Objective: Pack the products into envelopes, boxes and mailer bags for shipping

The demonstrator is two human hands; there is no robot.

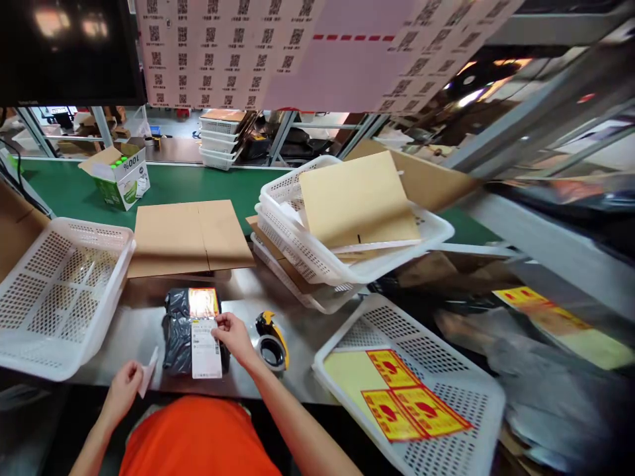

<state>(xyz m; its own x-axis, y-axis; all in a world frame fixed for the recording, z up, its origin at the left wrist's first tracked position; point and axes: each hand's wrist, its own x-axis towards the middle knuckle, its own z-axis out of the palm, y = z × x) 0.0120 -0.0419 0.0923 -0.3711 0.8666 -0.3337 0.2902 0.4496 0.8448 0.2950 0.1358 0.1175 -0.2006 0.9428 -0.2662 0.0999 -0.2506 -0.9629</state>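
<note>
A black plastic-wrapped parcel point(177, 334) lies on the metal worktop point(243, 291) in front of me. On its top are a red-and-yellow sticker point(203, 302) and, below that, a white shipping label point(206, 357). My right hand point(235, 338) is closed, its thumb and fingertips at the label's upper right edge. Left of the parcel, my left hand point(125, 385) pinches a small white paper slip point(148, 373), held clear of the parcel. A yellow-and-black tape dispenser point(272, 349) lies just right of my right hand.
White plastic baskets stand left point(59, 297) and right point(317, 258). A lower right basket point(456, 390) holds sheets of red-and-yellow stickers point(397, 390). Flat cardboard point(188, 238) lies behind the parcel. A green-and-white box point(122, 178) sits farther back. A monitor point(69, 53) and QR-code sheet point(347, 66) hang above.
</note>
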